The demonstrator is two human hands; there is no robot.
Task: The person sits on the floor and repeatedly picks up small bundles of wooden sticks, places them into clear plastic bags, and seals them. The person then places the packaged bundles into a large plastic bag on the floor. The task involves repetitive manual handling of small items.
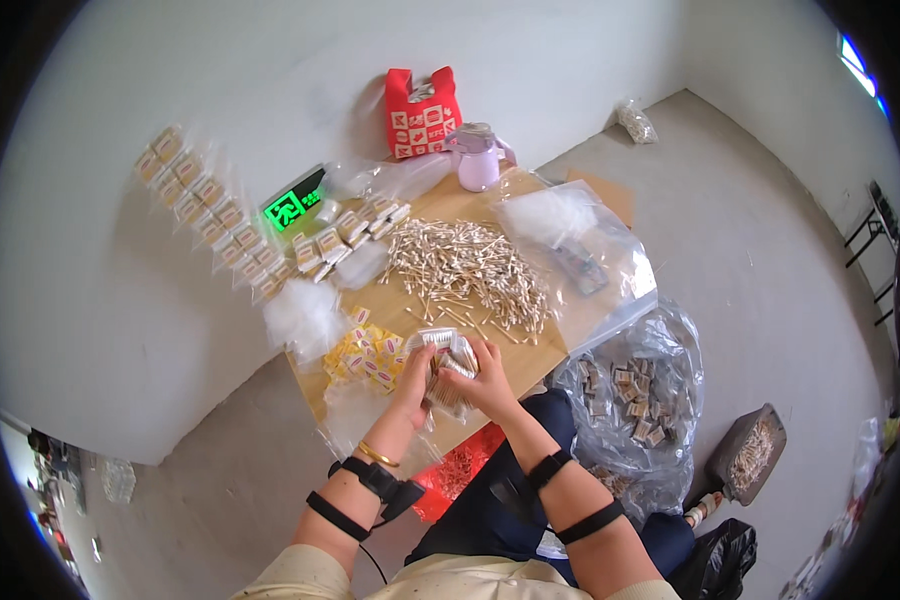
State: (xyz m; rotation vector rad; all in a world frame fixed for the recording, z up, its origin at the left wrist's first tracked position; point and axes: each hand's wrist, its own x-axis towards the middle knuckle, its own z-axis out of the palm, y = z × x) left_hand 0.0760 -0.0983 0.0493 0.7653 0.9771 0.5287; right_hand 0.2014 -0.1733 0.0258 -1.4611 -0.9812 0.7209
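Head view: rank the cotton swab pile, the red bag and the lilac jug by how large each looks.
1. cotton swab pile
2. red bag
3. lilac jug
The bag and jug sit farther from the camera, so their true sizes may differ.

Both hands (448,375) grip clear swab pack (440,345) by swab pile (470,270).

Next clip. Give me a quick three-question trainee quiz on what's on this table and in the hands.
1. True or false: the pile of cotton swabs lies loose on the wooden table.
2. What do the left hand and right hand hold together? A) the clear packet of swabs B) a pair of scissors C) a roll of tape
3. What colour is the lidded jug beside the red bag?

Key: 1 true; 2 A; 3 pale purple.
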